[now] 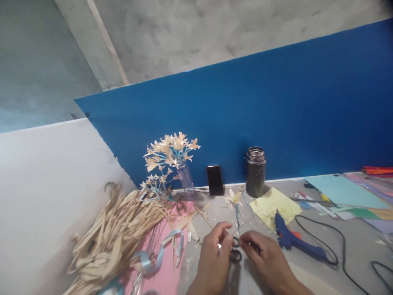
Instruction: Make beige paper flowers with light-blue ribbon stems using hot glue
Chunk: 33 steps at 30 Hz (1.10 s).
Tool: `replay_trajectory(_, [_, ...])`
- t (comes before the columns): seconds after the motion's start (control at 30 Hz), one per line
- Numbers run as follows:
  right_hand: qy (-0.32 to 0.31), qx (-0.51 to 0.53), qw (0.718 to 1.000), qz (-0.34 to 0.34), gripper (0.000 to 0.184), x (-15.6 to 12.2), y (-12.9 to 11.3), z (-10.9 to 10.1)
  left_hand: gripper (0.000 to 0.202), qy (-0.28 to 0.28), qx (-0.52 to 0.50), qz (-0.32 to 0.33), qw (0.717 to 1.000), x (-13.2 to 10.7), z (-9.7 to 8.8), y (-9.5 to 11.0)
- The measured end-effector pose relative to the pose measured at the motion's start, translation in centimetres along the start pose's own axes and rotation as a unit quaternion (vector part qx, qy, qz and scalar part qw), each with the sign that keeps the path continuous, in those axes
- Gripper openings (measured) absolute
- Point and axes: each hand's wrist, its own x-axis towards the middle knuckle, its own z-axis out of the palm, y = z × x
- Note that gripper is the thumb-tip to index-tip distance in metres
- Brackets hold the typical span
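My left hand (215, 256) is low in the middle of the view, thumb and index finger curled together. Whatever is between those fingers is too small to make out. Black-handled scissors (236, 256) show right beside it, with a bright bit of metal visible in the gap between its fingers; I cannot tell if they are held or lie on the table. My right hand (265, 254) pinches the lower end of a thin stem wrapped in blue. At the top of that stem is a cream artificial flower (233, 198), pointing away from me.
Dried husk strips (119, 229) heap at left beside pink paper (167, 262) and blue ribbon (150, 262). Behind stand a vase of finished flowers (186, 180), a phone (215, 180) and an open flask (255, 172). A blue glue gun (296, 239) with its cord lies right, near yellow paper (276, 205).
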Motion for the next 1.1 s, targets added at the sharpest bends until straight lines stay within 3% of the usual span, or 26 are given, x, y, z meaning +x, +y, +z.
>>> replay_trajectory(0.17, [-0.045,0.002,0.998,-0.043,0.028,-0.2,-0.1,0.0,0.011,0.017,0.003,0.024,1.000,0.3,1.0,-0.1])
replay_trajectory(0.33, [-0.038,0.001,0.999,-0.033,0.029,-0.2,-0.1,0.1,0.010,0.008,-0.016,0.052,0.998,0.4,1.5,-0.2])
replay_trajectory(0.53, [-0.103,-0.002,0.994,-0.044,0.026,0.0,0.1,0.2,0.014,0.035,-0.064,0.007,0.997,0.8,1.1,-0.4])
replay_trajectory(0.67, [-0.131,-0.021,0.991,-0.027,0.027,-0.1,0.5,0.4,0.014,0.044,-0.061,0.015,0.997,1.0,0.8,-0.6])
replay_trajectory(0.97, [-0.130,-0.027,0.991,-0.009,0.028,-0.5,0.4,0.5,0.018,0.026,-0.087,0.016,0.996,1.4,0.0,0.5])
replay_trajectory(1.1, [-0.099,0.013,0.995,0.002,0.026,-0.1,-0.3,0.3,0.019,0.044,-0.081,0.065,0.994,2.6,-1.0,2.3])
